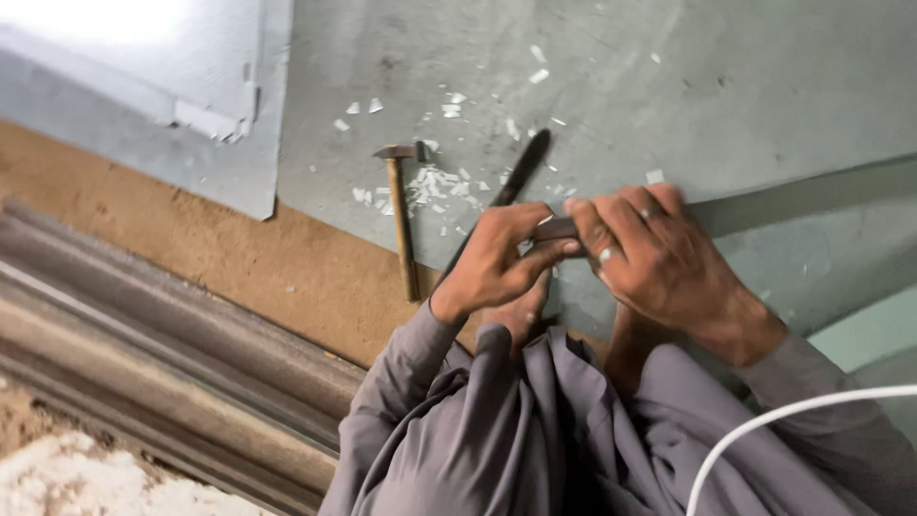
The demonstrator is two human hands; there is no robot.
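Note:
My left hand (497, 260) and my right hand (659, 250) meet over a grey metal sheet (764, 86) on the floor. Both pinch the near end of a long folded metal strip (812, 199) that runs off to the right. The right hand wears rings. A dark, slim bar-shaped tool (523, 167) lies slanted on the sheet, and its lower part passes under my left hand. Just left of that hand lies a hammer (402, 225) with a wooden handle. My grey sleeves and clothing fill the bottom of the view, and bare feet show below the hands.
Small metal clippings (435, 183) are scattered around the hammer head. A second sheet (191, 96) with a folded edge lies at the top left on brown board (239, 258). Metal rails (143, 344) run along the left. A white cable (783, 420) crosses the bottom right.

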